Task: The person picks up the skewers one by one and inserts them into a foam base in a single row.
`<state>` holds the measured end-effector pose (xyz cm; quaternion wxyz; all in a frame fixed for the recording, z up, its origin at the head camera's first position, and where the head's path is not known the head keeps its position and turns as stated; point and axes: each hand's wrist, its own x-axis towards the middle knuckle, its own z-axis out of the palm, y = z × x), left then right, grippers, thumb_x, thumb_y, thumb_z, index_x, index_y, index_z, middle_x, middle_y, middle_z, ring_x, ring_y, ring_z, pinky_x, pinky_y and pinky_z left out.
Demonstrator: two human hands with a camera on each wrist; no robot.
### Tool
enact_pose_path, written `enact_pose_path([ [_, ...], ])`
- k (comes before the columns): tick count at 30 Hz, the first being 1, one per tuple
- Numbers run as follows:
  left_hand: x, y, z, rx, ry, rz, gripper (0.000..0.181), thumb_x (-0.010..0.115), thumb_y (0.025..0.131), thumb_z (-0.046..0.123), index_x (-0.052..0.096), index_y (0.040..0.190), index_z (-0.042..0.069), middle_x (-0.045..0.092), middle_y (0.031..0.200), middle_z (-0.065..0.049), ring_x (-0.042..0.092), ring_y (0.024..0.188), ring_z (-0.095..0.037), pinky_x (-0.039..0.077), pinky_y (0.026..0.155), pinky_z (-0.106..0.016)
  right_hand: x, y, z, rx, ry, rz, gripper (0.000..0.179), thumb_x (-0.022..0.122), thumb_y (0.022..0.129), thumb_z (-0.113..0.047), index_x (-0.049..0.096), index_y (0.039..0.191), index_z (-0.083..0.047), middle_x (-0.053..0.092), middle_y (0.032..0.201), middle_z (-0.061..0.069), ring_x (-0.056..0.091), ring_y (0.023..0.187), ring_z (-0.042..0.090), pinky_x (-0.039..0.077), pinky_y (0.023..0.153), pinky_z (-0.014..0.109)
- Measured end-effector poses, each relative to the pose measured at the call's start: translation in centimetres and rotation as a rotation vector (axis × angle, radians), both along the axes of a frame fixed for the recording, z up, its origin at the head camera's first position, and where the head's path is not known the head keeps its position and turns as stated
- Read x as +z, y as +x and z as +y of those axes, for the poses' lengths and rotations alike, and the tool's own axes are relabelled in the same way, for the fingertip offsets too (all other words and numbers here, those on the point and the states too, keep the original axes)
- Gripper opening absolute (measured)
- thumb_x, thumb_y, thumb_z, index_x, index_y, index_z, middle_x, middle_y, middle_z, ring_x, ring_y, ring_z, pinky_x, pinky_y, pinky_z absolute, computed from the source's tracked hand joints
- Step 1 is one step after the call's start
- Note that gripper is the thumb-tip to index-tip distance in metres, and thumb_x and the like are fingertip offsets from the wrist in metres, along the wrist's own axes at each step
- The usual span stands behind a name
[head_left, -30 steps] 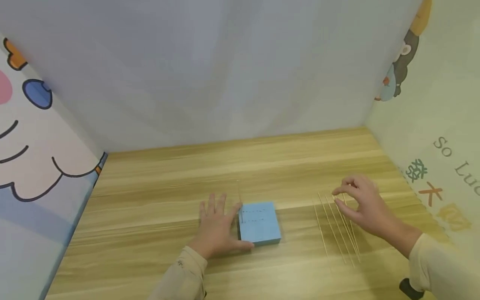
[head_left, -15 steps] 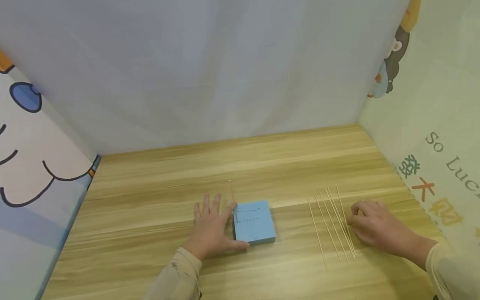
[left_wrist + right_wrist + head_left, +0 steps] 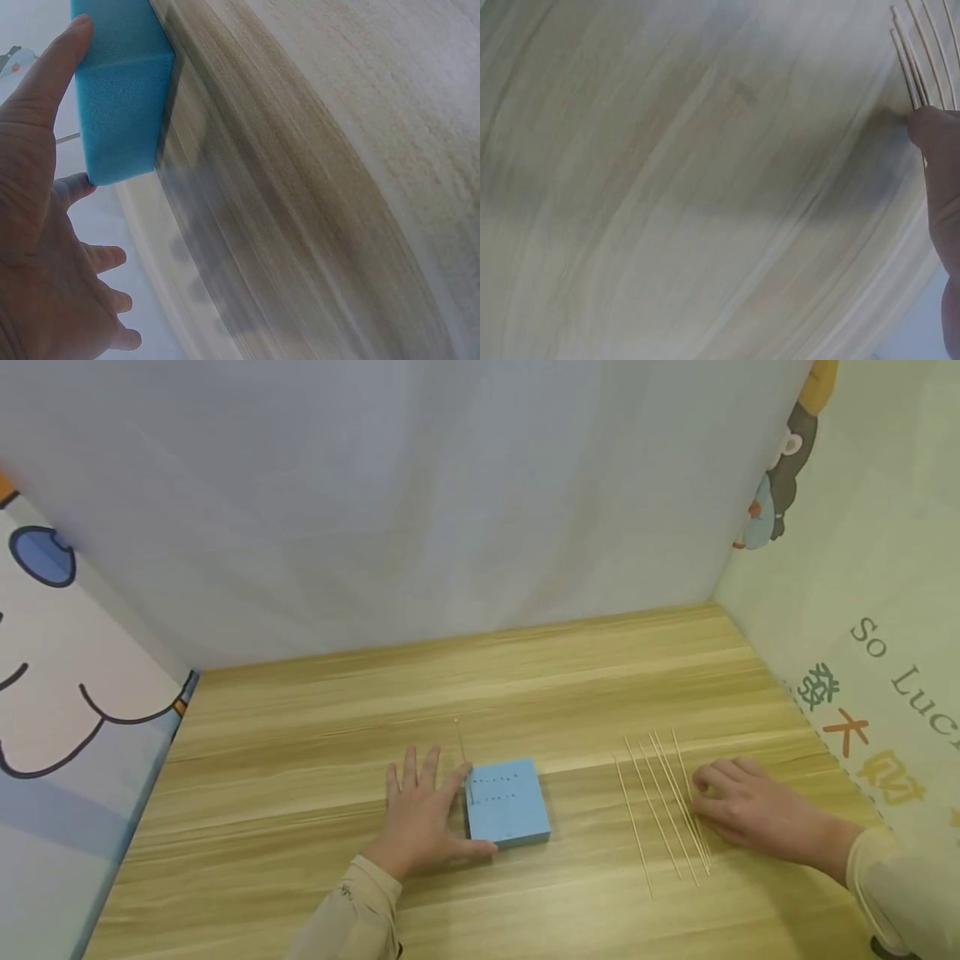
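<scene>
"Near the middle of the table (image 3: 300, 793), twelve o'clock pointing away from us, do we have our blue block (image 3: 510, 818)?"

"We do, between our hands. Our left hand (image 3: 417, 818) is at its nine o'clock, fingers spread, thumb and index fingertip touching the block without wrapping round it. The top shows two rows of dark dots (image 3: 492, 798), probably holes."

"Is one stick in already?"

"It looks so: a standing stick (image 3: 460, 739) rises near the block's nine o'clock edge, by our index fingertip. The loose sticks (image 3: 652, 807) lie at three o'clock from the block, well apart from it."

"And our right grip?"

"Our right hand (image 3: 750, 806) is at three o'clock from those sticks, fingers curled, tips at the outermost stick (image 3: 681, 760). We can't tell whether they pinch it."

"So which step are we on?"

"Picking up another stick with the block braced, we'd judge. The next move seems to call for a fine pinch on that one stick, parting it from its close neighbours, then a carry towards nine o'clock. After that, we suppose, we line its tip up with a free dot while our left hand guards against sliding."
</scene>
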<state>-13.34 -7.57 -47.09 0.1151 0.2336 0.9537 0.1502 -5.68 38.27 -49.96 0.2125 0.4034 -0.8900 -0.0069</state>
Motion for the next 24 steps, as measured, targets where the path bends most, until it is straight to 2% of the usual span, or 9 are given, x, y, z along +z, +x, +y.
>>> enact_pose_path([
  [8,-0.1,0.1,0.0,0.004,-0.003,-0.002,0.116,0.084,0.067,0.076,0.043,0.161,0.021,0.020,0.172,-0.027,0.005,0.158,-0.058,0.003,0.124,-0.078,0.2,0.0,0.8,0.039,0.061,-0.020,0.067,0.017,0.115,-0.036,0.072,0.081,-0.017,0.063,0.104,0.006,0.055,0.091,0.023,0.047,0.072,0.040],
  [11,-0.1,0.1,0.0,0.004,-0.001,-0.004,0.116,0.085,0.067,0.076,0.043,0.161,0.021,0.020,0.172,-0.027,0.004,0.158,-0.057,0.003,0.124,-0.078,0.3,0.1,0.9,0.026,0.077,-0.034,0.057,0.026,0.113,-0.032,0.070,0.079,-0.016,0.064,0.106,0.007,0.057,0.093,0.023,0.049,0.075,0.040],
  [14,-0.1,0.1,0.1,0.005,-0.004,-0.009,0.117,0.085,0.066,0.076,0.042,0.161,0.021,0.019,0.172,-0.027,0.004,0.158,-0.058,0.003,0.124,-0.078,0.5,0.3,0.7,0.014,0.089,-0.049,0.038,0.044,0.102,-0.027,0.073,0.081,-0.014,0.066,0.108,0.007,0.060,0.097,0.024,0.052,0.078,0.041],
  [18,-0.1,0.1,0.1,0.006,-0.013,-0.011,0.117,0.084,0.067,0.076,0.042,0.161,0.021,0.019,0.172,-0.027,0.004,0.158,-0.057,0.002,0.124,-0.077,0.7,0.4,0.2,0.020,0.100,-0.061,0.026,0.053,0.091,-0.025,0.074,0.084,-0.011,0.068,0.111,0.007,0.062,0.099,0.024,0.054,0.081,0.041],
  [21,-0.1,0.1,0.1,0.007,-0.015,-0.009,0.118,0.084,0.066,0.077,0.041,0.161,0.021,0.019,0.172,-0.027,0.004,0.158,-0.057,0.003,0.124,-0.077,0.9,0.6,0.0,0.037,0.135,-0.063,0.013,0.064,0.082,-0.012,0.074,0.088,-0.007,0.067,0.113,0.010,0.062,0.100,0.025,0.055,0.082,0.042],
  [24,0.0,0.0,0.1,0.007,-0.014,-0.009,0.118,0.084,0.066,0.077,0.041,0.161,0.021,0.019,0.172,-0.027,0.004,0.158,-0.058,0.002,0.124,-0.077,1.1,0.8,-0.1,0.051,0.184,-0.063,0.027,0.078,0.065,0.000,0.073,0.091,-0.004,0.067,0.116,0.012,0.062,0.102,0.027,0.055,0.083,0.042],
])
